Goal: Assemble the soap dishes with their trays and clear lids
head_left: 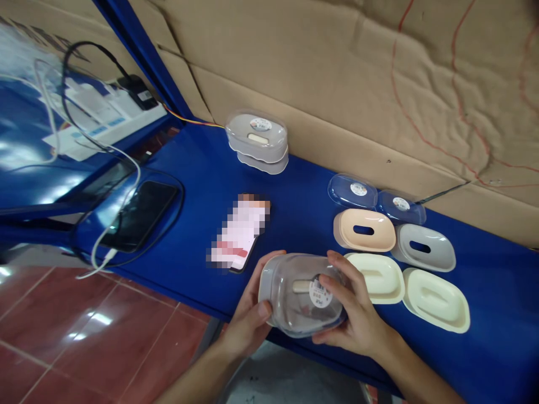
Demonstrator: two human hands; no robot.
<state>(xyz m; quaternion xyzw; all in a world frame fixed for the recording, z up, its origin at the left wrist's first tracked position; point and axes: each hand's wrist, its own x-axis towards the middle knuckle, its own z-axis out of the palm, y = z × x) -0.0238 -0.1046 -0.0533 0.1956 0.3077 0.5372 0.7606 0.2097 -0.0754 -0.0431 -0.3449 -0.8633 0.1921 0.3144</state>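
Both my hands hold one soap box (300,294) with a clear lid and a round white sticker, just above the near edge of the blue table (295,202). My left hand (248,314) wraps its left end, thumb on the lid. My right hand (357,314) grips the right side, fingers curled over the top. To the right lie a peach tray (365,230), a grey tray (423,247), two cream trays (381,278) (435,299) and two clear lids (352,191) (401,206).
A closed grey soap box (257,140) stands at the back by the cardboard wall (357,84). A phone with a lit screen (240,235) lies mid-table. A dark phone (141,216) with cables and a power strip (105,118) sit at left. Red tiled floor (84,348) lies below.
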